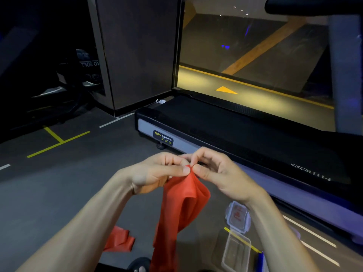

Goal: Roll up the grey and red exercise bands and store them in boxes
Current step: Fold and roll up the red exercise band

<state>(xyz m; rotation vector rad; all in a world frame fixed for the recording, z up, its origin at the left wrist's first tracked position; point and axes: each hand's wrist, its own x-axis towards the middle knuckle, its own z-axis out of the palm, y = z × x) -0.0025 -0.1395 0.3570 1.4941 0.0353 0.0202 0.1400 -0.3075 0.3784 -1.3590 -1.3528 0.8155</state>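
Observation:
A red exercise band [182, 209] hangs from both hands at the centre of the view, its lower length dropping to the floor, where another stretch of it [119, 240] lies crumpled. My left hand [157, 171] pinches the band's top edge between thumb and fingers. My right hand [212, 167] pinches the same edge right beside it, thumbs almost touching. A clear plastic box [235, 252] stands open on the floor at lower right, with its clear lid [237, 216] lying just behind it. No grey band shows.
A treadmill [235, 138] marked BODY STRONG runs across the right side, close behind my hands. Dark gym flooring with yellow and white tape lines [59, 142] spreads to the left. A dark pillar [137, 55] and a mirror stand behind.

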